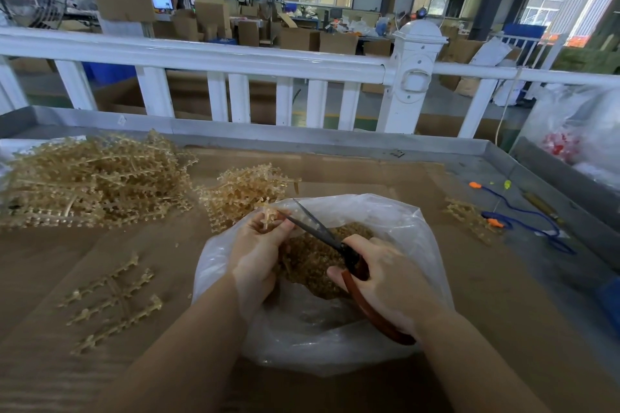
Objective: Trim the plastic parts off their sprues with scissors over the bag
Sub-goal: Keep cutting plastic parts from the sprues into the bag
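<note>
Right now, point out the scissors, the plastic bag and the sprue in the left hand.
scissors point(315, 226): head view, on the dark blades.
plastic bag point(409, 228): head view, on the right rim.
sprue point(268, 213): head view, on the piece above the left hand point(255, 255) fingers.

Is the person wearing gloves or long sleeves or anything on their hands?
No. The left hand and the right hand are both bare, with no gloves. No rings, watch or bracelet show. Both forearms are bare too, right down to the bottom edge of the picture, so no sleeve is in view.
</note>
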`<state>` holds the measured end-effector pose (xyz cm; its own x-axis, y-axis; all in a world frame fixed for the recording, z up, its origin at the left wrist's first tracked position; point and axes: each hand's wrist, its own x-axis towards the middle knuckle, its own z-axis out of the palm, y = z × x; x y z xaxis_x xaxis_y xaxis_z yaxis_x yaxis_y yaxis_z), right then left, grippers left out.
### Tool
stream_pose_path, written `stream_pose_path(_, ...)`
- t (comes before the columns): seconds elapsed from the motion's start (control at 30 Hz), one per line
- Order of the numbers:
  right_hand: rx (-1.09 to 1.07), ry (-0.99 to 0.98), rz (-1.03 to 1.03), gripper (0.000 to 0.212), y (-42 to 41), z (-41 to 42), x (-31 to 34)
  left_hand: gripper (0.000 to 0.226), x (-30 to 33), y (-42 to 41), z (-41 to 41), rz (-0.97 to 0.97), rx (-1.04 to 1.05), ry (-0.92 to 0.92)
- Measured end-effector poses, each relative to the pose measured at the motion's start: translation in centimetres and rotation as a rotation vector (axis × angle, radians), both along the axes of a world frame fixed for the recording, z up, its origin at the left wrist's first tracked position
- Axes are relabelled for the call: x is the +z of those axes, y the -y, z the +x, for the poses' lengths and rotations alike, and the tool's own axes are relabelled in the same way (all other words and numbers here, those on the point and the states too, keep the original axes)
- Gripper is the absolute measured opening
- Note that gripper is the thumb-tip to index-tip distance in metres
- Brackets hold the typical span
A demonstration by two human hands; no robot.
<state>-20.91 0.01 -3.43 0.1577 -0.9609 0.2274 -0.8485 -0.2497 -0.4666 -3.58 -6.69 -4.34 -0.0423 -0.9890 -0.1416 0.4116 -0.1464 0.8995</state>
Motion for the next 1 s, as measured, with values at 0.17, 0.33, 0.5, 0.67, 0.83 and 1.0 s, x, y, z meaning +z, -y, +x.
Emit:
stream_pose_path(0.17, 0.021, 0.007, -0.004, 0.024, 0.08, 0.11, -0.21, 0.014, -0.1, -0.31, -0.05, 0.0, -0.013, 0.032)
stream_pose_path(0.33, 0.023, 0.016, -0.017, 0.023, 0.09, 0.08, -0.31, 0.013, -0.27, -0.4, 0.01, 0.004, -0.013, 0.015)
stream_pose_path(0.5, 0.023, 0.028, -0.027, 0.029, -0.02, 0.1, -0.23, 0.013, -0.35, -0.29, 0.08, 0.003, -0.041, -0.012)
stream_pose_path(0.67, 0.033, 0.008, 0.009, 0.028, 0.11, 0.06, 0.21, 0.014, -0.46, -0.21, 0.18, 0.025, -0.033, -0.014)
stream_pose_path(0.83, 0.039, 0.003, 0.021, 0.033, -0.04, 0.03, 0.36, 0.012, -0.58, -0.15, 0.26, 0.034, -0.02, 0.015)
stream_pose_path(1.0, 0.038, 0.008, 0.017, 0.031, 0.01, -0.1, 0.35, 0.013, -0.63, -0.15, 0.32, 0.036, -0.027, -0.005)
